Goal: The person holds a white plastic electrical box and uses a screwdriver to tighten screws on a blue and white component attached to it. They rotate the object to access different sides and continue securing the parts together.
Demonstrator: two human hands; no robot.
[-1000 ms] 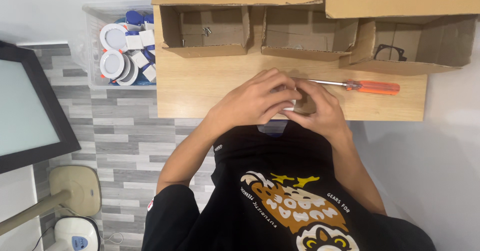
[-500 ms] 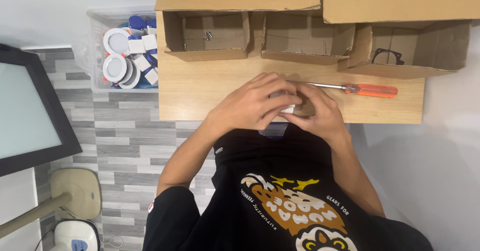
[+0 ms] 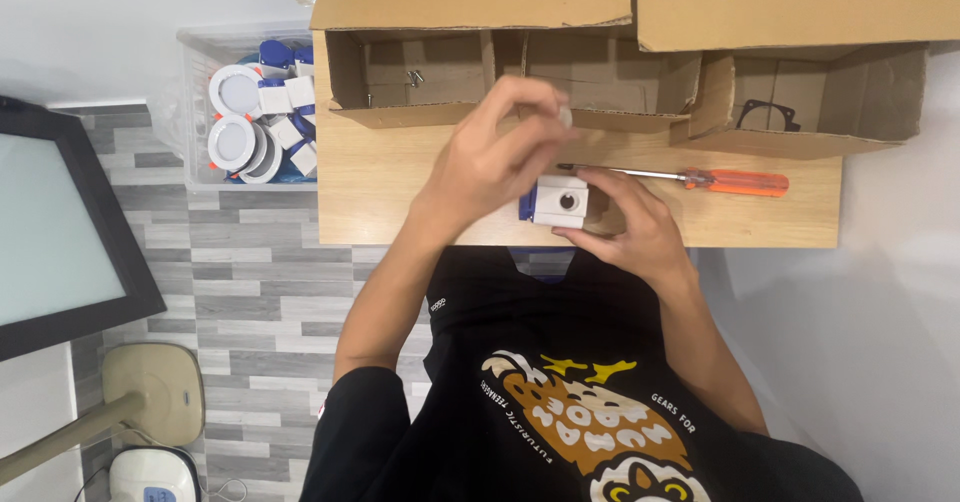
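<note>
One white box (image 3: 561,201) gripped by right hand (image 3: 628,227); left hand (image 3: 492,158) pinches something small.

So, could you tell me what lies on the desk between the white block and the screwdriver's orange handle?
Only the screwdriver's own metal shaft on bare wooden desk, seen in the head view; the right hand holds the white block.

Light wood tabletop (image 3: 400,187) against a white wall (image 3: 130,22), evenly lit. Cardboard boxes (image 3: 470,52) w/ open compartments line its far edge. Floor (image 3: 250,282): grey wood-look planks. Clear plastic bin (image 3: 200,112) stands on the floor just beside the table's left end. Black-framed panel (image 3: 60,222) at left edge; beige stand base (image 3: 155,392) near bottom left.
</note>
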